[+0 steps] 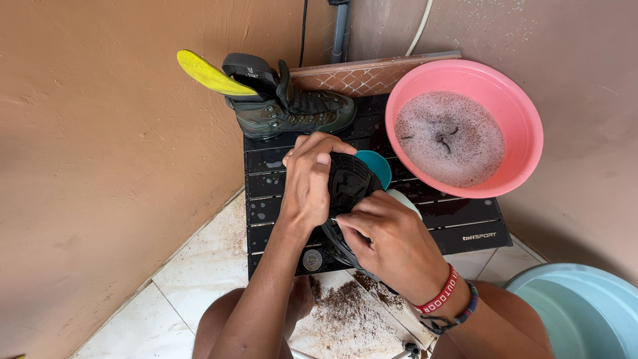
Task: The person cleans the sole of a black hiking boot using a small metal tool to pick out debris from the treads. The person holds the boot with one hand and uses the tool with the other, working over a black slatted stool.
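My left hand (310,176) grips the toe end of a dark boot (348,183) turned sole up over a black slatted table (465,223). My right hand (391,240) is closed around the boot's lower part, fingers curled against the black tread. Whether it also holds a small tool is hidden. A second green-brown boot (296,110) stands upright at the table's back, with a yellow insole (207,74) sticking out of its top.
A pink basin (525,119) of foamy, speckled water sits on the table's right. A teal cup (377,166) and a pale object lie behind the held boot. Brown dirt (345,309) is scattered on the white floor tiles. A light blue tub (585,306) stands lower right. Walls close in behind.
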